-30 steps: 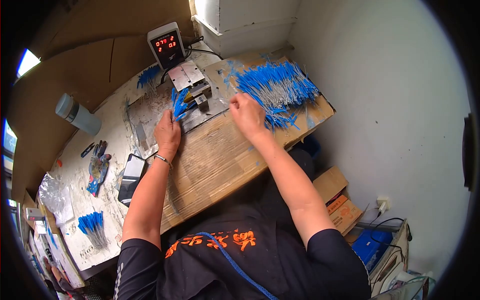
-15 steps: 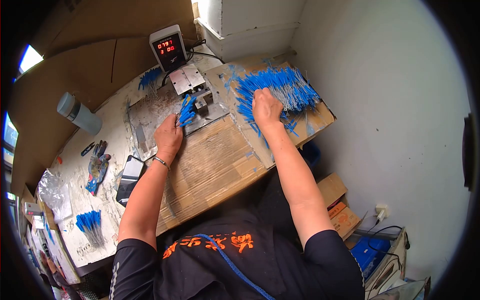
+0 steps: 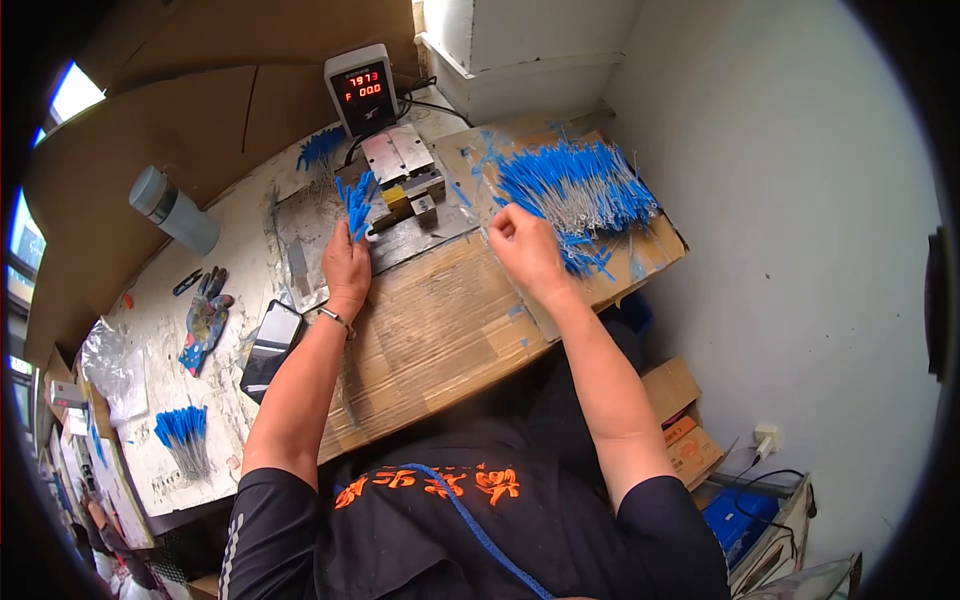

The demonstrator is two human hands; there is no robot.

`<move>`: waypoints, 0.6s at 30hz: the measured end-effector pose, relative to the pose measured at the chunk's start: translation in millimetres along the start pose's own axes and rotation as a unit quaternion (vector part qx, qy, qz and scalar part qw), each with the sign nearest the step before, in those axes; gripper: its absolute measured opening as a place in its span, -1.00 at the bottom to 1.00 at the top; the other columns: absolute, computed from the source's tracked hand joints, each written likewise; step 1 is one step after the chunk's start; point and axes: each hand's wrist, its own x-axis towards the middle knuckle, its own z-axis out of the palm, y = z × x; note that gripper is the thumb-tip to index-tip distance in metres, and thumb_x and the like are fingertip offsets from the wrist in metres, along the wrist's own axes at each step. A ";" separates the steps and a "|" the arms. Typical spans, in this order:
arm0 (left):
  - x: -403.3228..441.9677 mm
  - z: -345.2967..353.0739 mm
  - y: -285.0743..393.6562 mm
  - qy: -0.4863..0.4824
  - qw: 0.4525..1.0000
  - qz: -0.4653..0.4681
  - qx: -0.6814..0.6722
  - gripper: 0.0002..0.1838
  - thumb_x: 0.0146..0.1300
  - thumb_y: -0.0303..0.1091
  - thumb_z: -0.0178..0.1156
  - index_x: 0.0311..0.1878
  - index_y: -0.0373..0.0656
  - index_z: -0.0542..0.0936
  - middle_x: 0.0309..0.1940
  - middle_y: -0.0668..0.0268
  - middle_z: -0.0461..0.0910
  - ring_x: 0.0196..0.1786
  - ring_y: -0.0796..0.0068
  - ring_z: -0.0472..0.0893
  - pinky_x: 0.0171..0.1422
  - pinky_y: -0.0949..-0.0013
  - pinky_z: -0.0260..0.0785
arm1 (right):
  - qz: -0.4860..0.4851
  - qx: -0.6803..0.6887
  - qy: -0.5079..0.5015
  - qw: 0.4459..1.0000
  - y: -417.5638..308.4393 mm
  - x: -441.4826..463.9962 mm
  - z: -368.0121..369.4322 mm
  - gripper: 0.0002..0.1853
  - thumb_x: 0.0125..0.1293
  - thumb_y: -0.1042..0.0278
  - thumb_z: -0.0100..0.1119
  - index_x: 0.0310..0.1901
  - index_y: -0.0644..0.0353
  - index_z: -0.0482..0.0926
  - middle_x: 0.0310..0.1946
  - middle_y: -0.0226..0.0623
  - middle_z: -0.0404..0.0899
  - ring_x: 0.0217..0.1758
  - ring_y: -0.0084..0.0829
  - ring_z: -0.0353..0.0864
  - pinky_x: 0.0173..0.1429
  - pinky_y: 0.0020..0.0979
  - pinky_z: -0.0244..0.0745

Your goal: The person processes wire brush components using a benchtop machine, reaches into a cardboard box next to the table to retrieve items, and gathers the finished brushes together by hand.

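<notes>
My left hand (image 3: 347, 268) is closed round a bunch of blue-sleeved wires (image 3: 357, 205), their blue ends sticking up beside a small metal press (image 3: 400, 160). A yellow part and metal blocks show at the front of the press. My right hand (image 3: 530, 255) is curled, thumb and fingertips together, at the near left edge of a large pile of blue-sleeved wires (image 3: 575, 180) with looped grey ends. Whatever those fingertips pinch, if anything, cannot be made out. The pile lies on a cardboard sheet (image 3: 660, 250).
A counter with red digits (image 3: 362, 92) stands behind the press. To the left are a flask (image 3: 175, 212), a stained glove (image 3: 207, 320), small snips (image 3: 187, 281), a phone (image 3: 272, 350) and another wire bunch (image 3: 183, 440). A wall rises at right.
My right hand has drawn back from the pile toward the near left. My left hand's bunch now stands left of the press, more upright. The counter's digits differ, and the view has shifted slightly.
</notes>
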 end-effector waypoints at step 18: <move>0.7 -2.8 9.8 -0.012 1.000 -0.018 -0.008 -0.88 0.20 -0.39 0.08 -0.19 -0.09 0.46 -0.42 0.06 0.58 -0.30 -0.08 0.56 -0.24 0.04 0.35 | 0.079 0.151 -0.100 0.980 -9.7 -13.7 89.2 -0.88 0.11 0.41 0.23 -0.37 0.28 0.61 -0.56 -0.21 0.65 -0.50 -0.38 0.64 -0.34 -0.37 0.49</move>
